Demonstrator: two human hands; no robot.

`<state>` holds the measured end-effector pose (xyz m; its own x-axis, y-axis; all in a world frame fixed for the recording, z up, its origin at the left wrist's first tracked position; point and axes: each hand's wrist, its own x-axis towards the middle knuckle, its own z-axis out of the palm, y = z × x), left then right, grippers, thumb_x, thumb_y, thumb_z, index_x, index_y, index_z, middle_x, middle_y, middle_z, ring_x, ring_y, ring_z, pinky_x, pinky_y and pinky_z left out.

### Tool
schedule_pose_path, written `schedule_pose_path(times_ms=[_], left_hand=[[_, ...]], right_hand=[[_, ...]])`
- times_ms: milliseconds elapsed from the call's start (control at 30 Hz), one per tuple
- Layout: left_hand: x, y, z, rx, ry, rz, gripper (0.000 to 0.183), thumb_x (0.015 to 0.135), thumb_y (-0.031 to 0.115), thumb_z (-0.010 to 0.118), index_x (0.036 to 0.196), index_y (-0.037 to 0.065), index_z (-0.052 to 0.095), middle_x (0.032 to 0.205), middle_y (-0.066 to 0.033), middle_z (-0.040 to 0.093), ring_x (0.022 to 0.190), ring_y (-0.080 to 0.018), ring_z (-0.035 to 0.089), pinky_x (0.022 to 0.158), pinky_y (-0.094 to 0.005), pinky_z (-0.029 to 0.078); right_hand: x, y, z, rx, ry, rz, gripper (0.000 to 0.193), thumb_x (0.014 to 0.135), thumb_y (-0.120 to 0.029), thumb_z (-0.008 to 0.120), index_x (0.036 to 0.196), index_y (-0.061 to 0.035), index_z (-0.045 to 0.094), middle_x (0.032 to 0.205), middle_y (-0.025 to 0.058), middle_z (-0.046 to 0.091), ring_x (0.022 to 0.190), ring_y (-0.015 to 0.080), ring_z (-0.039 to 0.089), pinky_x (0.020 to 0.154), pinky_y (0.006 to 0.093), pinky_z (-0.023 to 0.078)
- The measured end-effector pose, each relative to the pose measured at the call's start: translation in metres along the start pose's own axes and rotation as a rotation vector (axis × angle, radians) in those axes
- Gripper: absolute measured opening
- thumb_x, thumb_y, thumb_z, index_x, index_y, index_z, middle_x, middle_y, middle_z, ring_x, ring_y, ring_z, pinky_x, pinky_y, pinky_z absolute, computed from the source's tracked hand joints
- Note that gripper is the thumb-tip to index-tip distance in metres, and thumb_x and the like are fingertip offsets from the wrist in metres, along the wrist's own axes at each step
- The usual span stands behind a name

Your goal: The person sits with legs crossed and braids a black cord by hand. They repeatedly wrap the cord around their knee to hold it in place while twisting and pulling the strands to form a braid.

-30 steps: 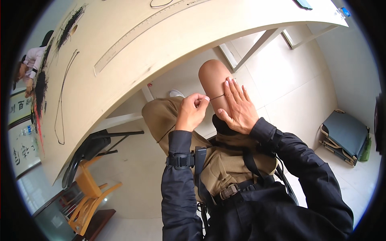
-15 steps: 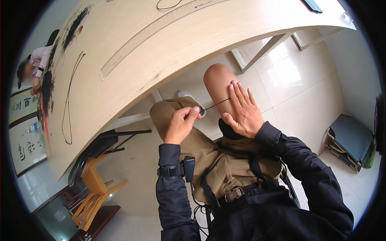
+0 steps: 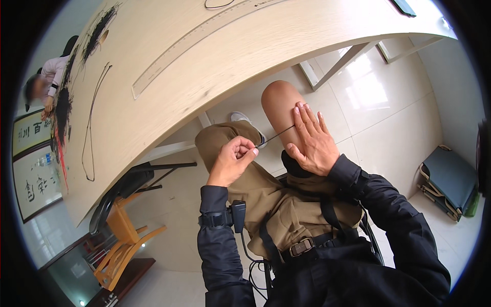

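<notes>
Stretching between left hand [image 3: 231, 162] and right hand [image 3: 313, 140]: thin cord [image 3: 276, 135].

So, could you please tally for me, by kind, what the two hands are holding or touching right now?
Thin dark strand, pinched by the left hand and running under the right hand's fingers: 1
Bare knee, under the flat right hand: 1
Total: 2

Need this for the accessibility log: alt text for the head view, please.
Seated person's left hand pinches one end of a thin dark strand stretched to the right hand, which lies flat on a bare right knee. A long pale wooden table curves across the top, above a white tiled floor.
</notes>
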<state>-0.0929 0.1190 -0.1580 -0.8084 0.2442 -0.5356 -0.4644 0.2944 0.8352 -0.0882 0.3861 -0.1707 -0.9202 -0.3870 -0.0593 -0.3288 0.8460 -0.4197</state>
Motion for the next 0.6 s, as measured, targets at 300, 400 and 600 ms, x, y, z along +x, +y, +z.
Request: schedule_pose_path(times_ms=[300,400,600], left_hand=[[0.036,0.037,0.071,0.15,0.107,0.163,0.028,0.092,0.018,0.071,0.108,-0.004,0.064,0.09,-0.0079,0.069,0.08,-0.012,0.062,0.075,-0.0276,0.053],[0.043,0.049,0.091,0.263,0.221,0.144,0.025,0.09,0.016,0.072,0.104,-0.004,0.066,0.091,-0.0148,0.071,0.085,-0.0191,0.067,0.077,-0.0318,0.055],[0.051,0.036,0.1,0.049,0.28,0.171,0.02,0.089,0.013,0.072,0.1,-0.004,0.069,0.092,-0.0202,0.073,0.085,-0.0271,0.073,0.076,-0.0371,0.058]], right_hand=[[0.001,-0.001,0.001,0.025,-0.007,-0.033,0.081,0.095,-0.042,0.047,0.157,0.0031,0.02,0.163,0.0236,0.023,0.153,0.0387,0.018,0.123,0.0537,0.015],[0.0,0.002,0.005,0.031,-0.001,-0.048,0.081,0.095,-0.04,0.047,0.158,0.0032,0.02,0.163,0.0243,0.022,0.153,0.0391,0.018,0.123,0.0537,0.014],[0.0,0.007,0.01,0.086,0.004,-0.05,0.081,0.094,-0.038,0.046,0.158,0.0033,0.017,0.164,0.0248,0.02,0.154,0.0395,0.016,0.124,0.0536,0.013]])
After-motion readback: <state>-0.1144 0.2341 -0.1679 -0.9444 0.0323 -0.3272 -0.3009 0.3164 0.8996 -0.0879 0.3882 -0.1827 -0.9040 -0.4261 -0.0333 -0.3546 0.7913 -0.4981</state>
